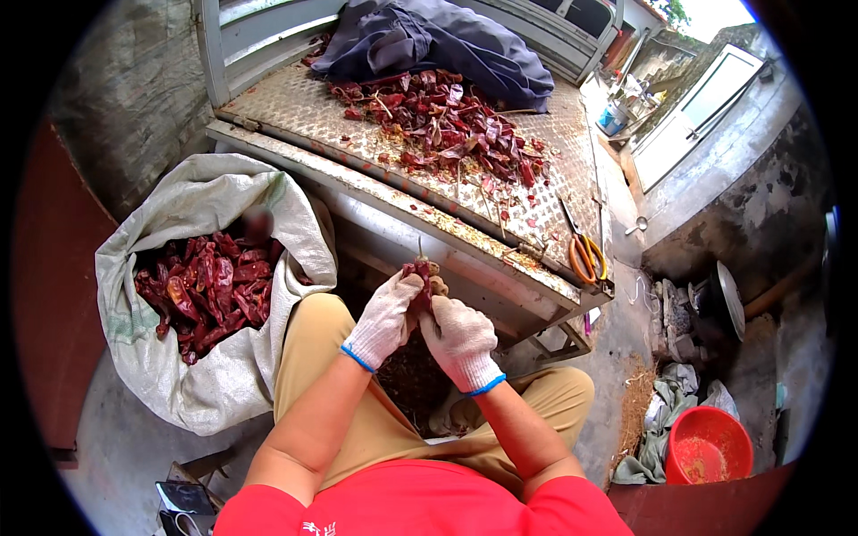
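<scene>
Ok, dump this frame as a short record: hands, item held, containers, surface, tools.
left hand: white glove, gripping dried red chili
right hand: white glove, gripping same chili
sack: white, open, at person's left, holding red chilies
platform: metal, ahead, bearing loose chili pile
cloth: dark, at pile's far side
scissors: platform's near right corner
basin: red, lower right, small bits inside

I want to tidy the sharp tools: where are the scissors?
In the head view, the scissors lie right of the chili pile, at the metal platform's near right corner.
</scene>
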Motion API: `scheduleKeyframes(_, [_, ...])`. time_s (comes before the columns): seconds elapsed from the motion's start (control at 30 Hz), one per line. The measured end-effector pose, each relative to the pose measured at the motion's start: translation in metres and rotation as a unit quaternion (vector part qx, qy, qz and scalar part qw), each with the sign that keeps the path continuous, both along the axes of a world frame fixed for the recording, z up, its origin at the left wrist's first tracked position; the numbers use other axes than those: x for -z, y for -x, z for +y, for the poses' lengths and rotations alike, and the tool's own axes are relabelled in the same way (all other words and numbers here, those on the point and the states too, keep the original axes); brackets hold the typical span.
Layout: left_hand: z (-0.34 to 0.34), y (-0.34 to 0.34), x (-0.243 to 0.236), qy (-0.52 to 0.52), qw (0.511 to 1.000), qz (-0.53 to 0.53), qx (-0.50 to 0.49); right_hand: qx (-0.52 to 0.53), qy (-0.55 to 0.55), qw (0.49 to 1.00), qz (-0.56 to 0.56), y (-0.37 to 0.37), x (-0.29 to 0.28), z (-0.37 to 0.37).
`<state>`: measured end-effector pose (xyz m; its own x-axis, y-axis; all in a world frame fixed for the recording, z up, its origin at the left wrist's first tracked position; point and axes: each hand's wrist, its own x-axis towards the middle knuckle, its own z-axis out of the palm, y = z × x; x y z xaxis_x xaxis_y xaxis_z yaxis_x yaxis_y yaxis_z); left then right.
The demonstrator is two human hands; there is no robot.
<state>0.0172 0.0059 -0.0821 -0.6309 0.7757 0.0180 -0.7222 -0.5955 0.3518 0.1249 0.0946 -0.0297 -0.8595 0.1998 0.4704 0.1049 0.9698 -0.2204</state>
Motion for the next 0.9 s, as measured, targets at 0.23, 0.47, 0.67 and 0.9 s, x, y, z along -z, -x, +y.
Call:
scheduleKeyframes(0.23, [-0.015, 0.007, 0.0, 0.072, 0.994, 0.081, 0.021, -0.112, 0.091, 0.99, 0.005, 0.008, -0.055, 0.019])
scheduleKeyframes(0.47, [-0.017, -0.001, -0.018, 0.086, 0.984, 0.147, 0.043, -0.152, 0.353, 0.923, 0.006, 0.038, -0.048, 0.038])
scheduleKeyframes(0.67, [-0.027, -0.002, -0.029, 0.172, 0.958, 0.228, 0.017, -0.192, 0.208, 0.959, 0.001, 0.041, -0.058, 0.031])
scheduleKeyframes(0.9, [-0.031, -0.001, -0.029, 0.225, 0.929, 0.295, -0.014, 0.002, 0.68, 0.728, -0.086, 0.041, -0.06, 0.013])
